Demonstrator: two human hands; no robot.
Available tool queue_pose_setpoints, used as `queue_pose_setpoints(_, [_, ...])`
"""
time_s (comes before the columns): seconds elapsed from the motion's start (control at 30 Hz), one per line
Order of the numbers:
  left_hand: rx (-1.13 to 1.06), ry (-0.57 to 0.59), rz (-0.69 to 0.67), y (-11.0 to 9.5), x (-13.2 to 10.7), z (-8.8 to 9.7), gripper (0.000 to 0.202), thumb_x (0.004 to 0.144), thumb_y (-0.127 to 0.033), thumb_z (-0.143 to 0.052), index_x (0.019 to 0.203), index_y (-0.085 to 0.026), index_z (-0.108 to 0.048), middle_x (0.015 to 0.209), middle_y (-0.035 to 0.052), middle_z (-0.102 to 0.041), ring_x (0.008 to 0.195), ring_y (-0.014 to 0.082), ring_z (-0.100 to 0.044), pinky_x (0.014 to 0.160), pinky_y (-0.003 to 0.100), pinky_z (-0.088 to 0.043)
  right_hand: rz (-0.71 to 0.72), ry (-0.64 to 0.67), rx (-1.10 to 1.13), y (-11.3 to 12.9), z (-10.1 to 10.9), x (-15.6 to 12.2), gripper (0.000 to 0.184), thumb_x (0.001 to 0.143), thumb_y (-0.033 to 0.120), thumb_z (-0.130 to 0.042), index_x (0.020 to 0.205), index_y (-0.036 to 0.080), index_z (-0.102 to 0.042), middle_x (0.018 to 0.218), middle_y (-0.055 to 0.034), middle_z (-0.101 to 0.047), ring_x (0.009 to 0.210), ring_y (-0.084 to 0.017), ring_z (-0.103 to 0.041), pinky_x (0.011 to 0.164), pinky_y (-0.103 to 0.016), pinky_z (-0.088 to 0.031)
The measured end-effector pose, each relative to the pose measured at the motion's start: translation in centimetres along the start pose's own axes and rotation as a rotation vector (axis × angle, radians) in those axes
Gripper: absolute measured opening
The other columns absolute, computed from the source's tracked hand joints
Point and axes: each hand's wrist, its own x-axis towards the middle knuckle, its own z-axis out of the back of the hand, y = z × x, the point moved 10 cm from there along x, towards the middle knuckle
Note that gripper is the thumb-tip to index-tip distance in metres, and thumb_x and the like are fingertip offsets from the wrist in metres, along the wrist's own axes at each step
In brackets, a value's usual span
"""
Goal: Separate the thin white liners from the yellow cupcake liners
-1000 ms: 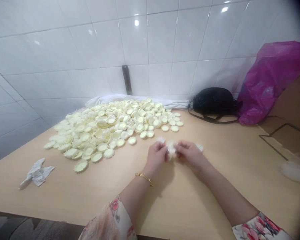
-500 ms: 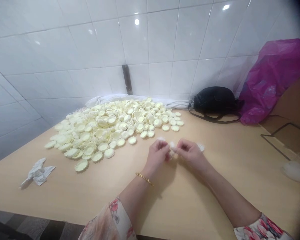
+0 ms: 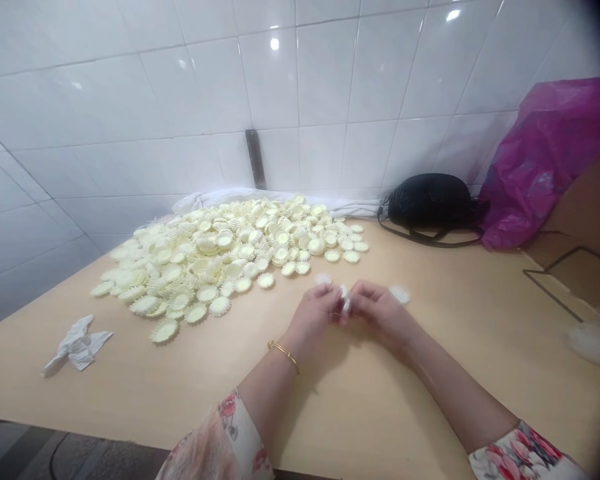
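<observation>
A small white piece with a frilled edge [image 3: 345, 301] is pinched between my two hands over the table; its exact kind is too blurred to make out. My left hand [image 3: 320, 308], with a gold bangle at the wrist, closes on it from the left. From the right, the fingers of my right hand [image 3: 377, 307] press on the same piece. Just beyond my left fingers lies a white scalloped disc [image 3: 323, 279]. Another white scalloped disc [image 3: 399, 294] rests beside my right hand. A large heap of pale yellow scalloped discs [image 3: 230, 250] spreads to the left.
A crumpled white tissue [image 3: 77, 343] lies at the left. Against the tiled wall [image 3: 325, 80] sit a black bag [image 3: 430, 203] with a strap and a magenta plastic bag [image 3: 545, 160]. A translucent white bundle [image 3: 594, 343] lies at the right, near a bent dark bar [image 3: 553, 293].
My hands have shifted slightly and drawn closer together around the white piece. The two discs near my hands show more fully. The heap has not changed.
</observation>
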Motion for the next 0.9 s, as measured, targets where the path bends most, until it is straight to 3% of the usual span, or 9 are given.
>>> queue_pose_setpoints(0.2, [0.083, -0.051, -0.026, -0.4, -0.1, 0.3, 0.027, 0.065, -0.034, -0.068, 0.070, -0.012, -0.054, 0.059, 0.0019, -0.057, 0.050, 0.0096, -0.053, 0.049, 0.023, -0.041, -0.016, 0.038, 0.085, -0.9, 0.3, 0.3, 0.025, 0.075, 0.037, -0.065, 0.062, 0.018, -0.055, 0.059, 0.0010, -0.057, 0.059, -0.013, -0.052, 0.062, -0.027, -0.040])
queue_pose_setpoints(0.33, [0.194, -0.059, -0.063, -0.6, -0.1, 0.3, 0.026, 0.060, -0.030, -0.071, 0.067, -0.011, -0.055, 0.059, 0.0030, -0.058, 0.052, 0.0110, -0.054, 0.051, 0.024, -0.042, -0.026, 0.041, 0.088, -1.2, 0.5, 0.3, 0.024, 0.077, 0.037, -0.063, 0.063, 0.018, -0.056, 0.059, 0.0009, -0.057, 0.058, -0.012, -0.052, 0.061, -0.027, -0.039])
queue_pose_setpoints(0.6, [0.182, -0.067, -0.079, -0.8, -0.1, 0.3, 0.012, 0.061, -0.019, -0.063, 0.062, -0.013, -0.053, 0.054, 0.0032, -0.059, 0.046, 0.0109, -0.053, 0.051, 0.025, -0.043, -0.036, 0.037, 0.095, -1.3, 0.3, 0.4, 0.026, 0.077, 0.036, -0.062, 0.061, 0.017, -0.055, 0.056, 0.0015, -0.056, 0.055, -0.011, -0.050, 0.059, -0.025, -0.038])
queue_pose_setpoints(0.7, [0.159, -0.123, -0.069, -0.8, -0.1, 1.0, 0.012, 0.060, -0.016, -0.062, 0.062, -0.014, -0.051, 0.054, 0.0032, -0.060, 0.044, 0.0109, -0.053, 0.049, 0.025, -0.042, -0.016, -0.029, 0.110, -1.0, 1.2, 0.5, 0.025, 0.074, 0.035, -0.065, 0.059, 0.017, -0.054, 0.054, 0.0025, -0.053, 0.053, -0.010, -0.048, 0.057, -0.024, -0.038])
queue_pose_setpoints(0.9, [0.115, -0.212, -0.055, -0.6, 0.1, 2.6, 0.012, 0.061, -0.015, -0.062, 0.063, -0.015, -0.050, 0.049, 0.0006, -0.055, 0.044, 0.0117, -0.053, 0.045, 0.023, -0.040, 0.056, -0.282, 0.045, 0.0, 4.5, 0.5, 0.028, 0.067, 0.038, -0.068, 0.056, 0.017, -0.053, 0.051, 0.0036, -0.050, 0.050, -0.009, -0.045, 0.052, -0.022, -0.038])
